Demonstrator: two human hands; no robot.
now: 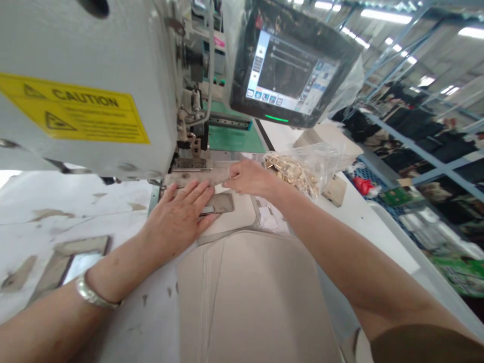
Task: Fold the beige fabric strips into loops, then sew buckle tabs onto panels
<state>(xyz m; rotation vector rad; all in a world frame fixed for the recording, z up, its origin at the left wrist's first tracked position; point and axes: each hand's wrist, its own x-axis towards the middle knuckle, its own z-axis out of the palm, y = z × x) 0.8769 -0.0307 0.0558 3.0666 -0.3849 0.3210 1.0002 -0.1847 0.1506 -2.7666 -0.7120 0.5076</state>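
Holding beige fabric piece (196, 176) on sewing machine (86, 91) bed, just under the presser foot.
Left hand (177, 217) is pressing flat, fingers open; right hand (245, 179) is pinching the piece's edge, beside plastic bag of gold-coloured fittings (298, 169).

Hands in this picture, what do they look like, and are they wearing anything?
Neither has a glove. The left hand has a wide, shiny silver-coloured bangle at its wrist, and the right hand has none. The right arm comes out of a short olive-brown sleeve.
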